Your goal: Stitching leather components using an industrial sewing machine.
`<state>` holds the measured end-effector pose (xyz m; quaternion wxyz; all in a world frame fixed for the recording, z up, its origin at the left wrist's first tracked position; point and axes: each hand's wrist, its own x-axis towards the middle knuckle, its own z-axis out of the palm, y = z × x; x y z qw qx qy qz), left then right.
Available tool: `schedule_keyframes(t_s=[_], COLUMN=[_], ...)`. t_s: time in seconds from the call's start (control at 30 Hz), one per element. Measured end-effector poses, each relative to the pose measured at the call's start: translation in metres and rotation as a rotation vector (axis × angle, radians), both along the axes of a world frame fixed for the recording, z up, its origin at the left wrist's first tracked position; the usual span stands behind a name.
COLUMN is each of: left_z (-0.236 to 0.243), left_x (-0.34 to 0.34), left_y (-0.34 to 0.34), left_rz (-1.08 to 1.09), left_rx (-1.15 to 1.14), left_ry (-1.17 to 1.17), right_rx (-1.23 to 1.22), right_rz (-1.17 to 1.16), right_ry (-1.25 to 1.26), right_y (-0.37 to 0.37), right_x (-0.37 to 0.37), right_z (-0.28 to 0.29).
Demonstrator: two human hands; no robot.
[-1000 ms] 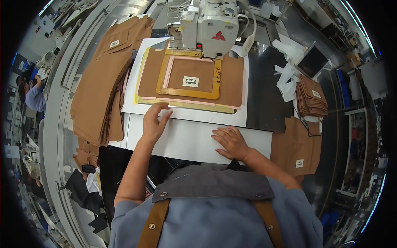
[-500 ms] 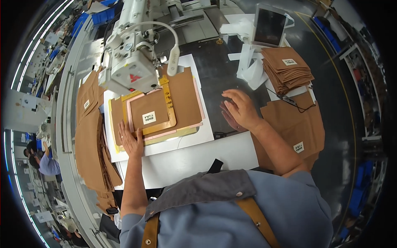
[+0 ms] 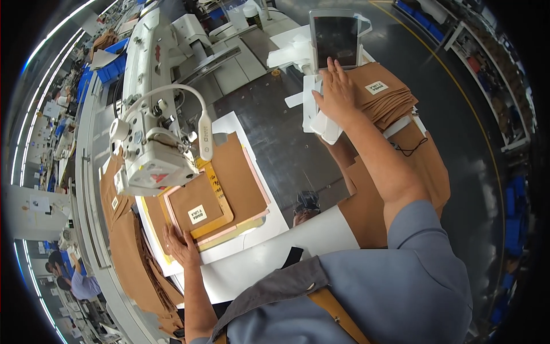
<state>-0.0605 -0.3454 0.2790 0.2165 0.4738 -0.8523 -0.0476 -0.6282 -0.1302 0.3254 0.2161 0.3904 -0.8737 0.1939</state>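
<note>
My left hand (image 3: 182, 246) lies flat, fingers apart, at the near left corner of a yellow sewing template (image 3: 228, 213) on a larger brown fabric panel (image 3: 243, 178). Inside the template shows a brown piece with a white label (image 3: 197, 214). Above its far part stands the white head of a sewing machine (image 3: 154, 160), which hides the needle area. On the right, my raised right hand (image 3: 336, 92) is open, fingers stretched toward the lower edge of a tablet-like screen (image 3: 337, 40); whether a fingertip touches it I cannot tell. Nothing shows in either hand.
A stack of folded brown pieces (image 3: 387, 94) sits right of my right hand, with brown panels (image 3: 372, 212) nearer me. White plastic-like material (image 3: 291, 55) lies beside the screen. More brown pieces (image 3: 134, 252) hang at the left. White sheeting (image 3: 275, 246) covers the table's front.
My right hand has moved up and away from me, from the dark tabletop to the screen. My left hand stays at the template's corner. The whole view has shifted toward the right.
</note>
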Motion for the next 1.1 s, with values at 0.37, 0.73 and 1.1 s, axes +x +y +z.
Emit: schedule_keyframes(t_s=[0.37, 0.73, 1.1], left_z=[-0.007, -0.008, -0.014], left_x=[0.01, 0.009, 0.016], left_y=[-0.001, -0.002, -0.004], left_rz=[-0.02, -0.02, -0.004], left_rx=[0.012, 0.0, -0.022], left_ry=[0.059, 0.08, 0.133], right_rx=[0.05, -0.02, -0.051], right_rz=[-0.15, -0.33, -0.284], right_ry=[-0.008, -0.076, -0.021], right_y=[-0.027, 0.008, 0.003], right_x=[-0.042, -0.075, -0.083], right_z=[0.002, -0.001, 0.009])
